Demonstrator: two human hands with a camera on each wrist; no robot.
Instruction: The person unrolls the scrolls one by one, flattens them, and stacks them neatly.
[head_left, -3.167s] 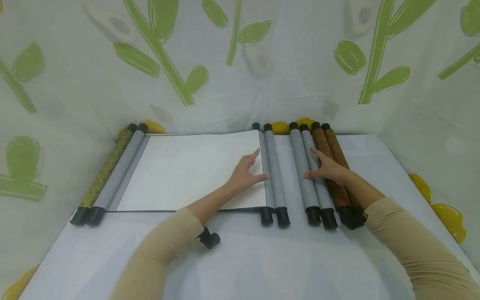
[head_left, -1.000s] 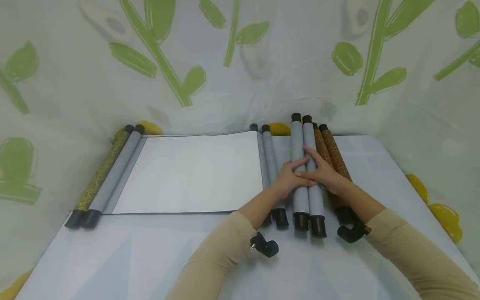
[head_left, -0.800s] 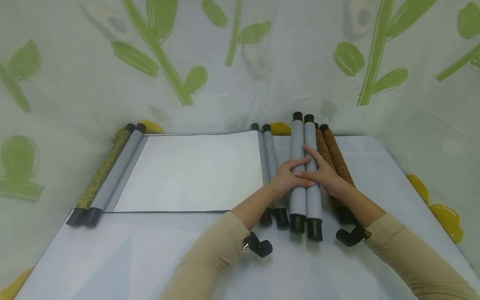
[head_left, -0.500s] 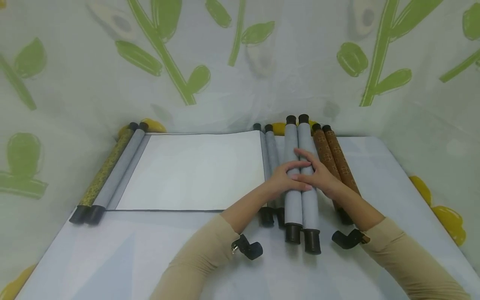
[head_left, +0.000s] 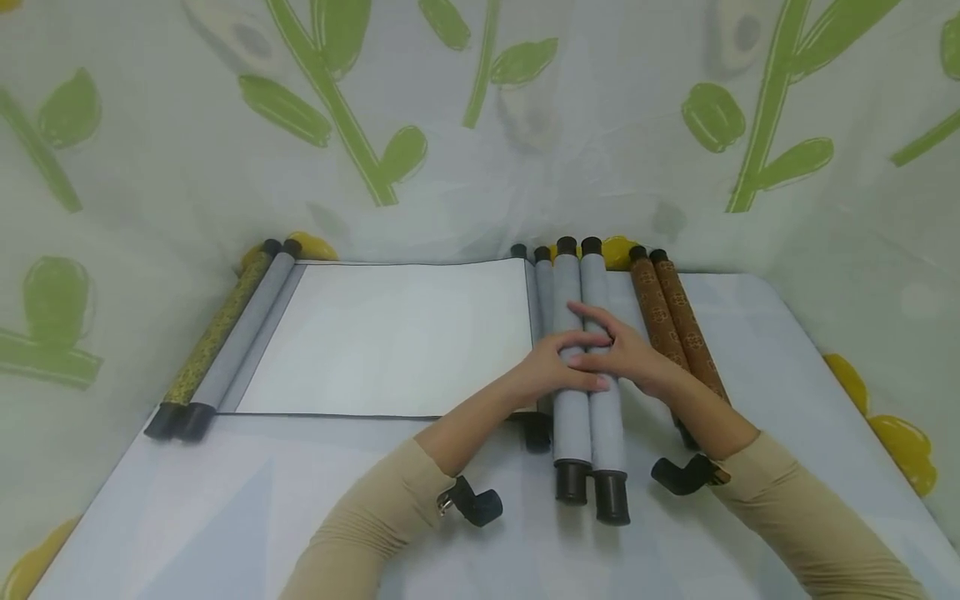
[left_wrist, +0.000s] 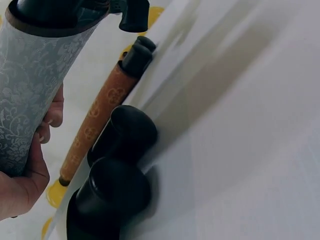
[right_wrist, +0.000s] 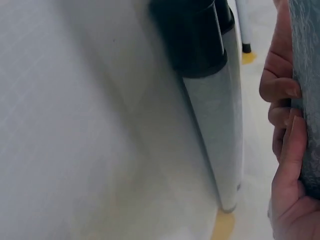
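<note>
Two grey patterned scroll rolls with black end caps stand side by side in the head view, the left roll [head_left: 572, 425] and the right roll [head_left: 606, 425]. They are raised off the table. My left hand [head_left: 546, 367] grips the pair from the left and my right hand [head_left: 633, 358] from the right, fingers overlapping across the top. In the left wrist view a grey roll [left_wrist: 30, 95] fills the upper left, with fingers and thumb beneath it. The right wrist view shows my curled fingers [right_wrist: 282, 90] against the grey roll's edge. The undersides of both rolls are hidden.
A partly unrolled scroll with a white sheet [head_left: 390, 342] lies at left. Its grey roll [head_left: 243, 337] lies beside a yellow-green patterned roll [head_left: 217, 329]. More grey rolls [head_left: 544, 287] lie at its right end. Two brown patterned rolls [head_left: 662, 321] lie farther right, near the curtain [head_left: 600, 150].
Both hands have closed in on the two grey rolls and lifted them from the table. The pair has shifted left and towards me, beside the white sheet's right end. The brown rolls stayed put.
</note>
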